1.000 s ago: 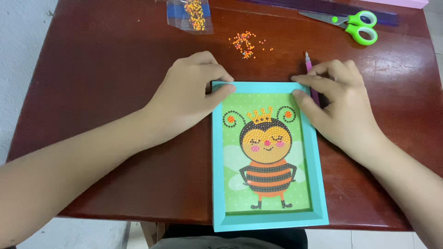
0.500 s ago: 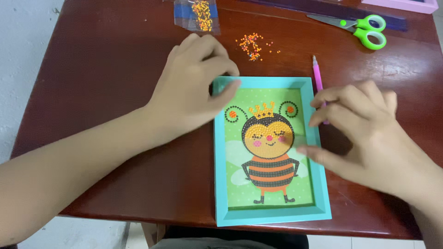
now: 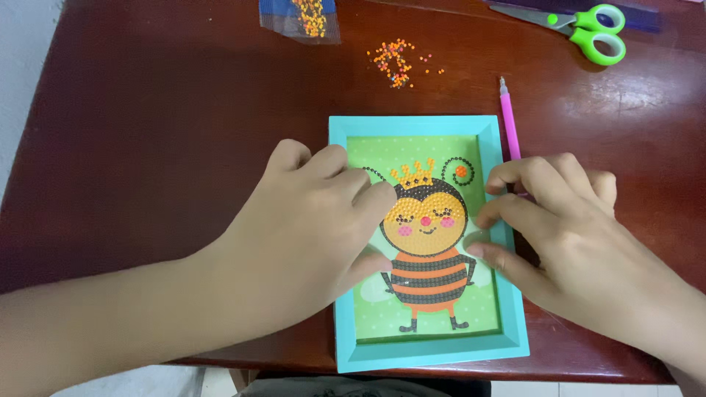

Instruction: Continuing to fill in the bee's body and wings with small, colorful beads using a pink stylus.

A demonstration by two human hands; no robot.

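Head view. Both hands have slid down from the frame's top edge toward its middle. Left hand point(image 3: 309, 228), centre-left, lies w/ fingers spread on the turquoise frame point(image 3: 434, 353) and bee picture point(image 3: 426, 250), pinching nothing. Right hand point(image 3: 566, 228), centre-right, rests curled fingertips on the frame's right rail, also holding nothing. Judged: pressing the picture flat into the frame. Frame sits bottom centre on the wooden table point(image 3: 147, 132). Clear bag point(image 3: 301, 18), top edge, holds orange beads; loose beads point(image 3: 397, 62) beside it. Pink pen point(image 3: 509, 121) and green scissors point(image 3: 588, 29) lie upper right.
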